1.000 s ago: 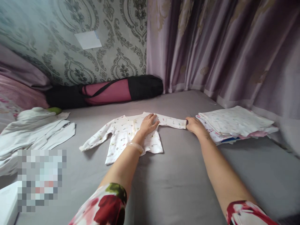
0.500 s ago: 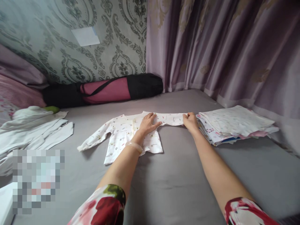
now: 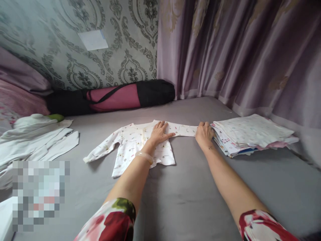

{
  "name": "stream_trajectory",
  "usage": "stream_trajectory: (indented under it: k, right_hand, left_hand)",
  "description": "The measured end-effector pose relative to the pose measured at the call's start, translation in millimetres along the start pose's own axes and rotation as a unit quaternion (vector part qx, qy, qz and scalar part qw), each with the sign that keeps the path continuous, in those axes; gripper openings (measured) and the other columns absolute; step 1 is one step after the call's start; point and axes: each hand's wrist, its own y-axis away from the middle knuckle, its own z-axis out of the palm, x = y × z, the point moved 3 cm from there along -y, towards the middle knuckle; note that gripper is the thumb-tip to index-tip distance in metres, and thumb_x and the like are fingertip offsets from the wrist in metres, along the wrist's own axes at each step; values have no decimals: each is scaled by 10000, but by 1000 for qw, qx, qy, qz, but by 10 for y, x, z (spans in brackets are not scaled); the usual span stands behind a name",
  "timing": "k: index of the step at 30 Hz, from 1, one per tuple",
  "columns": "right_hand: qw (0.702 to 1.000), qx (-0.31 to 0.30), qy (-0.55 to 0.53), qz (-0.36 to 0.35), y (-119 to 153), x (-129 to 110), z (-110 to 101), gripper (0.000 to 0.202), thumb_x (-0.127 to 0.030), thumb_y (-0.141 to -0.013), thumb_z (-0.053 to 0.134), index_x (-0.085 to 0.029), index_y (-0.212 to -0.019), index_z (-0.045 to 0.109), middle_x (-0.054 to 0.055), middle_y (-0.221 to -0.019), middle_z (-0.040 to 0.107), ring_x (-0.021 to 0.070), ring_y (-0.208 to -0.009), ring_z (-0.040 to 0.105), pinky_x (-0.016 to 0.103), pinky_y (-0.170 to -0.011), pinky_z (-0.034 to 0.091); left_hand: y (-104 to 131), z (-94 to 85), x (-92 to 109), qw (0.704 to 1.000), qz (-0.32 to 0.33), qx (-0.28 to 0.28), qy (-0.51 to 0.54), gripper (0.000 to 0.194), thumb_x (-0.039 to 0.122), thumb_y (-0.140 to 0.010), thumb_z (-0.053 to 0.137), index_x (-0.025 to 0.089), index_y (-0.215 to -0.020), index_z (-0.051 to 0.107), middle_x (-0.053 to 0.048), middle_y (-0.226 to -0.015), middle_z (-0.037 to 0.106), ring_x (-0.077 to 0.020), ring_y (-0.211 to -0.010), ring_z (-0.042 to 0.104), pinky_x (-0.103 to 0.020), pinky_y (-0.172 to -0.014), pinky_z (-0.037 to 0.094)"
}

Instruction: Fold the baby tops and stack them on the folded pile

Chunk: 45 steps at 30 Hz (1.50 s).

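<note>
A small white long-sleeved baby shirt [image 3: 130, 145] with a tiny scattered print lies spread on the grey bed sheet [image 3: 180, 194]. My left hand [image 3: 159, 131] rests flat on the shirt near its right shoulder, fingers spread. At the end of the right sleeve, my right hand [image 3: 204, 134] has its fingers closed around the cuff, which they hide. That sleeve runs straight between my hands, while the other sleeve slants down to the left.
A stack of folded printed cloths [image 3: 253, 132] sits just right of my right hand. Rumpled white clothes [image 3: 37, 137] lie at the left, above a blurred-out patch. Along the wall rests a long black and maroon bag [image 3: 115, 97]; purple curtains [image 3: 225, 50] hang behind.
My right hand has turned over at the cuff, its back now facing up, and the right sleeve sits slightly lower. My left hand stays on the shirt.
</note>
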Motion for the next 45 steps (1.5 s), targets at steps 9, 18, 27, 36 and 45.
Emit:
stream_trajectory:
  k: [9, 18, 27, 36, 45]
  right_hand:
    - [920, -203, -179, -284, 219, -1194, 220, 631, -445, -1013, 135, -98, -1512, 304, 113, -1591, 273, 215, -1475, 191, 362, -1185, 141]
    - [944, -241, -122, -188, 251, -1004, 361, 749, -535, -990, 76, -38, -1539, 193, 146, -1618, 147, 237, -1496, 71, 421, -1199, 25]
    - [970, -202, -20, -133, 226, -454, 316, 656, -465, -999, 153, -107, -1544, 226, 149, -1617, 159, 300, -1487, 95, 536, -1174, 51]
    - [989, -67, 14, -133, 239, -262, 182, 565, -322, -997, 223, -57, -1479, 353, 196, -1568, 287, 289, -1467, 194, 538, -1171, 75]
    - [938, -176, -44, -295, 456, -584, 222, 553, -384, -1011, 233, -162, -1503, 354, 123, -1593, 264, 251, -1475, 192, 476, -1187, 130]
  left_hand:
    - [-22, 23, -37, 1000, 4, -17, -15, 708, 419, -855, 556, 139, -1478, 370, -164, -1560, 323, -322, -1453, 259, -447, -1183, 214]
    - [-33, 29, -31, 1000, -11, 6, -3, 638, 413, -832, 576, 191, -1420, 466, -136, -1540, 371, -331, -1436, 296, -475, -1171, 251]
    - [-16, 12, -45, 1000, -6, -6, 5, 877, 719, -751, 589, 165, -1417, 452, -166, -1548, 348, -350, -1448, 263, -449, -1176, 226]
    - [-40, -186, -29, 994, -38, -42, 93, 787, 713, -817, 498, 187, -1401, 466, -149, -1516, 410, -315, -1404, 374, -421, -1117, 348]
    - [803, -892, -412, 971, -121, 32, 202, 542, 482, -882, 531, 183, -1334, 528, -126, -1394, 558, -242, -1201, 591, -329, -959, 504]
